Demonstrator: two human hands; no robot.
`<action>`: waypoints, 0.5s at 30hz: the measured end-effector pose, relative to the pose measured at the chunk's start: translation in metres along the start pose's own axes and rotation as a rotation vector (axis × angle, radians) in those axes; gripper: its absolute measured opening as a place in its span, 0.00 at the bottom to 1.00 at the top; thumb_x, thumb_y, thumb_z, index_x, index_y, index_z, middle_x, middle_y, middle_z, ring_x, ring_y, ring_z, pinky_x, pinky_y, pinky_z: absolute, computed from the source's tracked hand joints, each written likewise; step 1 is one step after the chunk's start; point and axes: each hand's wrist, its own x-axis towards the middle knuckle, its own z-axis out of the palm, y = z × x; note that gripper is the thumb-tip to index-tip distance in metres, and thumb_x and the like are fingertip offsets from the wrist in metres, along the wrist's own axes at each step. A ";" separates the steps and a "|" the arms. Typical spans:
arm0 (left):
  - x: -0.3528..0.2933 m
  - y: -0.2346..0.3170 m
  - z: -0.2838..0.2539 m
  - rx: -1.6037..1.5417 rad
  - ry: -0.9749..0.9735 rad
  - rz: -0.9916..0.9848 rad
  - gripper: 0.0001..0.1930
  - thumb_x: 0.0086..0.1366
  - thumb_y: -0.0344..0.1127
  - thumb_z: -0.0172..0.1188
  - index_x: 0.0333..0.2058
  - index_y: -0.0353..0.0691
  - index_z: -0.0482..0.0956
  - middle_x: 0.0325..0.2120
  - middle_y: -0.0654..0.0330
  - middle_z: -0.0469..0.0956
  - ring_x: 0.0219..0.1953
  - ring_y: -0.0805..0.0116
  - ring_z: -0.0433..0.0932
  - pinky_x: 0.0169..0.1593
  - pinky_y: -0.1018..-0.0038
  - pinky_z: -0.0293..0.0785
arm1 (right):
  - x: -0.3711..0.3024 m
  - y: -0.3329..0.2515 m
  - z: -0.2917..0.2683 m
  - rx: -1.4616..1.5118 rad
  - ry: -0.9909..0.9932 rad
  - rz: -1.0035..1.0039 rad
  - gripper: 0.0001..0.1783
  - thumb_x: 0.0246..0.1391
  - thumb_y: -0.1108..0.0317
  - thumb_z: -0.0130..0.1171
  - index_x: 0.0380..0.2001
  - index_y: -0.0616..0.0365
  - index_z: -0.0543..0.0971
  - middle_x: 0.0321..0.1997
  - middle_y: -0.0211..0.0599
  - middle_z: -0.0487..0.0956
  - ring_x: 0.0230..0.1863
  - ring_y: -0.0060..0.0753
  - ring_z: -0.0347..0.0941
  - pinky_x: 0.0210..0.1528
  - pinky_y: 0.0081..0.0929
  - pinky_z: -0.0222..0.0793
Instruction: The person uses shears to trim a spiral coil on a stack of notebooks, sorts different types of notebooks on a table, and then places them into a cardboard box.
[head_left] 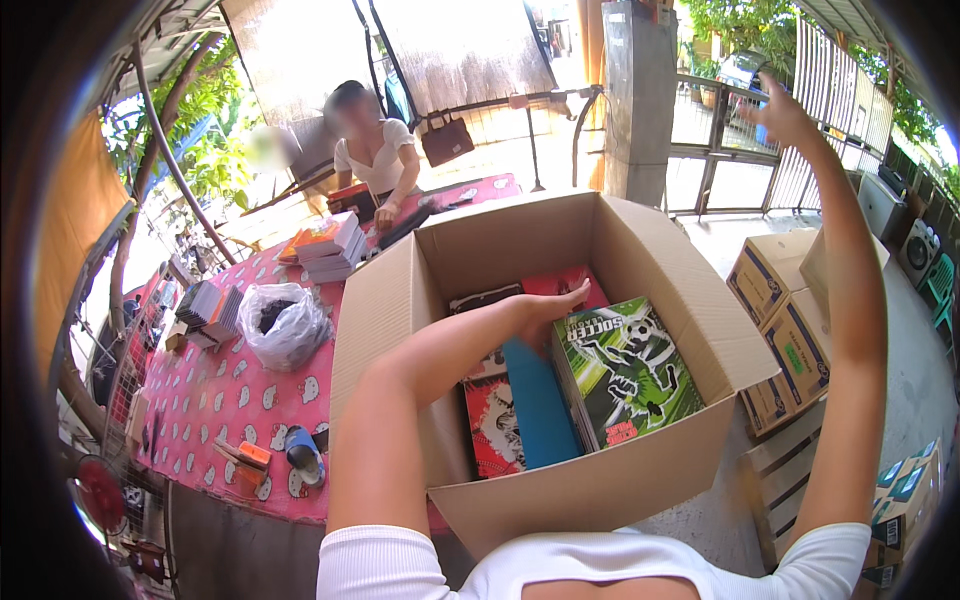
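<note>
In front of me stands a large open cardboard box with its flaps up. My left hand reaches inside it, fingers stretched out, beside a stack of green notebooks with a soccer picture on top. Behind that hand lies a red book. A blue book and a red, black and white notebook lie to the left of the green stack, partly under my forearm. My right hand is raised high at the far right, fingers apart, holding nothing.
Left of the box is a table with a pink patterned cover, bearing a plastic bag, book stacks and a tape dispenser. A person works at its far side. Closed cartons stand at right.
</note>
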 end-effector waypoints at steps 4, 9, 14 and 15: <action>0.016 0.006 0.006 0.126 0.068 0.025 0.47 0.50 0.82 0.28 0.49 0.50 0.74 0.54 0.57 0.70 0.56 0.56 0.65 0.61 0.43 0.44 | 0.059 0.046 0.004 -0.184 0.105 0.156 0.50 0.48 0.59 0.62 0.66 0.56 0.42 0.49 0.60 0.72 0.20 0.35 0.75 0.15 0.30 0.68; -0.005 -0.008 0.004 -0.142 -0.009 0.083 0.33 0.58 0.71 0.42 0.40 0.47 0.77 0.39 0.61 0.79 0.44 0.67 0.75 0.54 0.64 0.65 | 0.054 0.009 0.028 -0.284 -0.225 0.447 0.52 0.47 0.70 0.54 0.66 0.48 0.31 0.43 0.53 0.76 0.20 0.39 0.76 0.21 0.39 0.74; 0.065 -0.042 -0.035 -0.087 0.040 0.295 0.17 0.60 0.55 0.51 0.35 0.48 0.76 0.33 0.66 0.78 0.38 0.72 0.75 0.46 0.65 0.67 | 0.053 -0.005 0.032 -0.328 -0.169 0.389 0.37 0.50 0.75 0.41 0.64 0.67 0.44 0.37 0.54 0.77 0.23 0.38 0.77 0.23 0.33 0.73; 0.068 -0.043 -0.036 0.031 0.102 0.244 0.13 0.60 0.50 0.52 0.35 0.50 0.76 0.32 0.68 0.78 0.37 0.74 0.74 0.45 0.66 0.67 | 0.052 -0.008 0.027 -0.371 -0.189 0.425 0.36 0.51 0.74 0.42 0.62 0.70 0.46 0.36 0.54 0.78 0.23 0.40 0.78 0.22 0.33 0.74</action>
